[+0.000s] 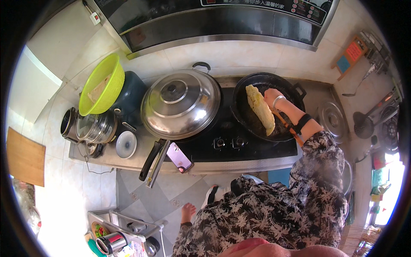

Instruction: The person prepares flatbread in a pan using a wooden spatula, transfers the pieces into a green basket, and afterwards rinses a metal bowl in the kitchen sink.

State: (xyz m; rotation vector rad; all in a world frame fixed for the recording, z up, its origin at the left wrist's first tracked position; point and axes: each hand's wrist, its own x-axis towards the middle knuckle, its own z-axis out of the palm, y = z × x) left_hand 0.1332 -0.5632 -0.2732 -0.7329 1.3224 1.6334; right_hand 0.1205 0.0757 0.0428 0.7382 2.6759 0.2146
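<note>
My right hand [274, 98] is at a folded flatbread [260, 110] in a black two-handled pan [237, 109] on the right burner. Its fingers touch or nearly touch the bread's upper right edge. A brown wooden utensil [285, 124] runs from beneath that hand over the pan's near rim; the fingertips are turned away, so the hold on it is unclear. My left hand [188, 210] hangs low beside my body, fingers slightly apart and holding nothing. A large steel domed lid [181, 106] covers a wok on the left burner.
A phone [179, 157] lies at the counter's front edge beside the wok handle [151, 160]. Left of the stove are a small bowl [126, 144], a glass pot [96, 127] and a green basket [120, 75] holding flatbread. A round lid [332, 119] stands at right. The range hood [221, 24] hangs above.
</note>
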